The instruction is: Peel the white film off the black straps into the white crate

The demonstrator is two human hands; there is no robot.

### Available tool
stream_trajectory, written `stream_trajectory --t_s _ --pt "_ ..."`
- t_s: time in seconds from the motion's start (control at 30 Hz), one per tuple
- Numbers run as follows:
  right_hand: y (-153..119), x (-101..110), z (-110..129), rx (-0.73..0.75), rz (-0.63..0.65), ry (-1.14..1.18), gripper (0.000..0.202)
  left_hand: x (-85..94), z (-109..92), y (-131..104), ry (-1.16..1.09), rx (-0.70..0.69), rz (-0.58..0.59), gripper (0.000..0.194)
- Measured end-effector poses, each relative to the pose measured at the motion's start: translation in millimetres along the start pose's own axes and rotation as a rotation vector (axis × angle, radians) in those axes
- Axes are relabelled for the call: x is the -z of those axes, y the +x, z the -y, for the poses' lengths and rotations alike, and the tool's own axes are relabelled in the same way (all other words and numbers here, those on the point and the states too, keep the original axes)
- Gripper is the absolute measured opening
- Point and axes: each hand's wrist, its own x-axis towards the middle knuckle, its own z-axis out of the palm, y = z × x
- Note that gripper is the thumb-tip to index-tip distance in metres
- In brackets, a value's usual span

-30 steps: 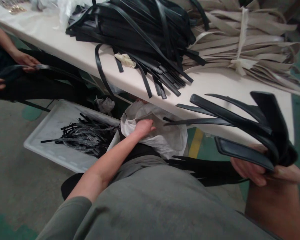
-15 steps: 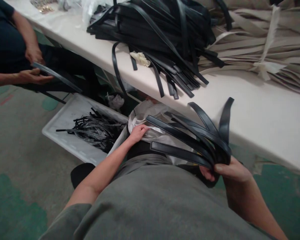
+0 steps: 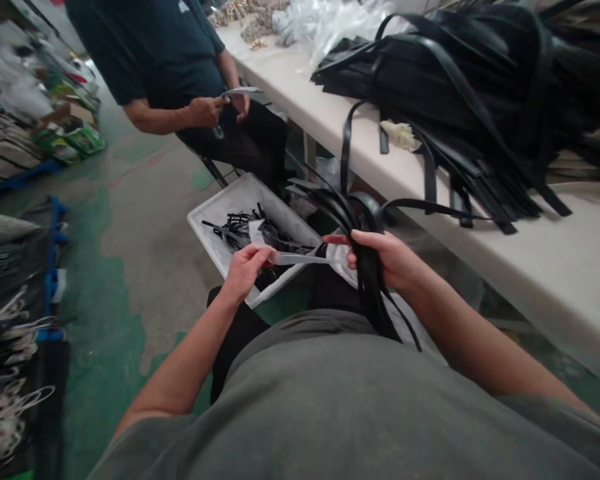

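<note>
My right hand (image 3: 383,257) is closed around a bundle of black straps (image 3: 371,287), whose ends fan out above and hang down below the grip. Between its fingers and my left hand, a thin whitish strip (image 3: 305,259) is stretched nearly level. My left hand (image 3: 249,267) pinches this strip at its left end, and a short tail sticks up above the fingers. Just beyond my left hand, a white plastic crate (image 3: 206,243) on the floor holds a tangle of short black strips (image 3: 237,227). Part of a white bag (image 3: 341,257) shows behind my right hand.
A long white table (image 3: 545,280) runs along the right. On it lie a large heap of black straps (image 3: 460,93), a crumpled cream-coloured piece (image 3: 401,135) and clear plastic (image 3: 330,27). A seated co-worker (image 3: 165,60) handles a strip beyond the crate. Blue pallets (image 3: 55,247) stand at left.
The view has swung left. My right hand has brought the black straps in close to my left hand, which has left the white bag and now draws a whitish strip out beside them.
</note>
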Motion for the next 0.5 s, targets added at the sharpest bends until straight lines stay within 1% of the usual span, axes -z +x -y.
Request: stream_trajectory --t_s 0.1,0.17,0.23,0.3,0.4,0.5 --pt "37.9 -39.8 -8.0 -0.148 0.148 0.008 0.024 15.6 -18.9 -8.3 0.133 -0.086 0.037 0.032" --pt "55.0 -62.3 -16.8 -0.194 0.193 -0.034 0.021 25.3 -30.3 -9.8 0.211 -0.153 0.038 0.030" --pt "66.5 -80.0 -25.9 -0.215 0.213 -0.069 0.017 35.6 -40.6 -8.4 0.272 -0.226 0.007 0.026" --pt "74.5 -92.6 -33.5 -0.236 0.244 -0.074 0.015 46.5 -49.5 -3.9 0.316 -0.299 -0.039 0.023" --pt "82.1 -104.1 -40.8 -0.266 0.277 -0.075 0.014 62.3 -58.9 10.2 0.328 -0.374 -0.119 0.022" --pt "86.4 -111.4 -42.9 -0.305 0.311 -0.097 0.016 75.0 -61.3 31.6 0.224 -0.356 -0.211 0.028"
